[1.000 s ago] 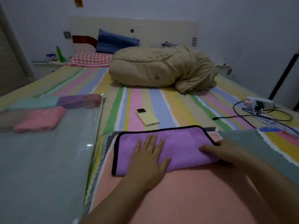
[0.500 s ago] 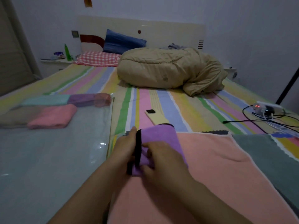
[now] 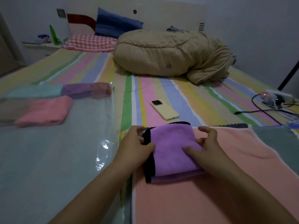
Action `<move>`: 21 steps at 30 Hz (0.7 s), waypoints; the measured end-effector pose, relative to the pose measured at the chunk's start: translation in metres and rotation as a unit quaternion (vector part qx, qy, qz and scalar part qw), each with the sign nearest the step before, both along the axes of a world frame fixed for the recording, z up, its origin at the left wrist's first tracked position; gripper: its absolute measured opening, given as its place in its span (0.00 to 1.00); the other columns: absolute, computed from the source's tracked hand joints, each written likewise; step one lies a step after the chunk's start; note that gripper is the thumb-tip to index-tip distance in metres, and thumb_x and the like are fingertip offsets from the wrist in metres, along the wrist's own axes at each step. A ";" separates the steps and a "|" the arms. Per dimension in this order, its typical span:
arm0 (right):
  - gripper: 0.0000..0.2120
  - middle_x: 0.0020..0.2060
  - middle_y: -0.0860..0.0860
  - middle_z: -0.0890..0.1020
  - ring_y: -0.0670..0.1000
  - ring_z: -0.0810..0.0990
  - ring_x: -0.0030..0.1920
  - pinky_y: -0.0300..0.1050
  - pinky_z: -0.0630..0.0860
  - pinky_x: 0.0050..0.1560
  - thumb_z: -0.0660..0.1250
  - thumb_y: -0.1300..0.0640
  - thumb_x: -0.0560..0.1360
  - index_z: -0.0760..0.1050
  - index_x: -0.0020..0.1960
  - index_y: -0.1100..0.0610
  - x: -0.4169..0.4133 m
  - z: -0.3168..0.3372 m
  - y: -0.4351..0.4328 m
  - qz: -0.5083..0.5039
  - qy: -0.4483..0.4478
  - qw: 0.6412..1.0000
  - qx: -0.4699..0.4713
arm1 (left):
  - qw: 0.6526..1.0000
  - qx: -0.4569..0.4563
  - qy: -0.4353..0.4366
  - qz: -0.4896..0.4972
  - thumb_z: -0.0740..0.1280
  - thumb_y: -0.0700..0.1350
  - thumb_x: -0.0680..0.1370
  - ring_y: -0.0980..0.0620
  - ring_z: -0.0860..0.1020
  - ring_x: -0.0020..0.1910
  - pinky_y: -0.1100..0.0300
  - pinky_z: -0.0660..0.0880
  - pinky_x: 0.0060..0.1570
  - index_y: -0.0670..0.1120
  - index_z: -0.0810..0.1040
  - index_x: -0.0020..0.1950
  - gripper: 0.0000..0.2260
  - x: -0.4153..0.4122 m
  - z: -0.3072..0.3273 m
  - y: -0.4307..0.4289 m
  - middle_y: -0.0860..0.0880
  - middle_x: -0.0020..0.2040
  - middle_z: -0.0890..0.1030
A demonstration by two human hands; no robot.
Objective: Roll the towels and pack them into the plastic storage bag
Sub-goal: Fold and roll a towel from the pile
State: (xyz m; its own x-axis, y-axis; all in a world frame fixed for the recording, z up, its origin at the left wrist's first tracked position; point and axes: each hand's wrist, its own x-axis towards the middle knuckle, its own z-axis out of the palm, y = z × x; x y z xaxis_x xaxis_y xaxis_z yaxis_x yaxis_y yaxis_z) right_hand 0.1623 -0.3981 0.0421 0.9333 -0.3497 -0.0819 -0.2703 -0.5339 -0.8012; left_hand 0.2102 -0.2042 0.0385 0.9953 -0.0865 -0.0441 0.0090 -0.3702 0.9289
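- The purple towel [image 3: 173, 147] lies folded into a compact pad with a black trim [image 3: 149, 168] along its left edge. It rests on top of the salmon towel [image 3: 178, 204], which is spread flat on the near part of the bed.
- The left hand [image 3: 134, 147] grips the trimmed left edge of the purple towel: the thumb lies on top and the fingers curl around the edge from the far side.
- The right hand [image 3: 208, 147] holds the opposite, right edge. Its thumb presses on the upper face and its fingers curl against the side of the fold, except the index finger, which is raised clear of the fabric.
- Both hands are therefore closed on the same towel, one at each side.
- The plastic storage bag [image 3: 64, 159] lies flat to the left of the salmon towel, its near edge just beside the left forearm.
- Inside the bag at its far end are rolled towels: a teal roll [image 3: 37, 92], a purple roll [image 3: 77, 91] and a reddish roll [image 3: 102, 90] in a row, with a pink roll [image 3: 47, 110] in front of them.
- A grey towel [image 3: 278, 143] lies flat to the right, touching the salmon towel.
- On the striped bed sheet [image 3: 186, 97] beyond the purple towel lies a yellow phone [image 3: 165, 109], face down.
- Farther back sits a bundled beige duvet [image 3: 169, 54], and at the right edge a power strip [image 3: 275, 96] with cables.
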 end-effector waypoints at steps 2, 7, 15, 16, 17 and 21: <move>0.30 0.59 0.55 0.72 0.53 0.78 0.49 0.50 0.74 0.54 0.74 0.54 0.69 0.57 0.60 0.44 -0.004 -0.001 -0.002 -0.002 0.019 0.999 0.026 | 0.976 0.169 -0.134 -0.016 0.69 0.43 0.69 0.51 0.75 0.57 0.55 0.75 0.53 0.55 0.57 0.74 0.37 -0.006 0.001 -0.002 0.54 0.63 0.74; 0.15 0.51 0.53 0.76 0.53 0.76 0.49 0.45 0.68 0.43 0.73 0.52 0.70 0.67 0.48 0.49 -0.016 0.010 0.004 0.006 0.022 0.996 -0.089 | 0.814 0.404 -0.398 -0.123 0.71 0.43 0.63 0.40 0.68 0.70 0.46 0.71 0.62 0.51 0.77 0.62 0.26 0.000 -0.010 -0.005 0.42 0.71 0.69; 0.28 0.58 0.55 0.69 0.56 0.69 0.56 0.50 0.66 0.50 0.54 0.31 0.74 0.70 0.59 0.53 -0.025 0.033 0.092 0.009 0.069 0.903 -0.424 | 0.932 0.222 -0.171 -0.232 0.50 0.53 0.77 0.49 0.61 0.75 0.60 0.55 0.72 0.50 0.72 0.70 0.25 0.022 -0.021 0.017 0.46 0.73 0.68; 0.31 0.61 0.56 0.68 0.58 0.68 0.57 0.51 0.66 0.51 0.54 0.30 0.73 0.70 0.60 0.55 -0.024 0.032 0.103 0.007 0.071 0.895 -0.441 | 0.952 0.168 -0.169 -0.192 0.54 0.48 0.78 0.50 0.65 0.73 0.64 0.59 0.68 0.47 0.76 0.66 0.20 0.021 -0.014 0.021 0.46 0.71 0.72; 0.34 0.63 0.58 0.66 0.59 0.67 0.59 0.53 0.66 0.54 0.56 0.29 0.72 0.70 0.61 0.56 -0.023 0.029 0.111 0.005 0.077 0.888 -0.453 | 0.964 0.137 -0.182 -0.139 0.57 0.42 0.78 0.51 0.68 0.70 0.67 0.61 0.63 0.46 0.79 0.63 0.17 0.019 -0.007 0.026 0.47 0.67 0.75; 0.29 0.67 0.62 0.61 0.63 0.64 0.65 0.60 0.67 0.61 0.60 0.41 0.74 0.69 0.65 0.61 -0.019 0.016 0.127 0.000 0.116 0.863 -0.492 | 0.969 0.108 -0.211 -0.069 0.60 0.36 0.77 0.55 0.75 0.59 0.62 0.69 0.60 0.50 0.80 0.56 0.15 0.009 0.007 0.064 0.53 0.58 0.79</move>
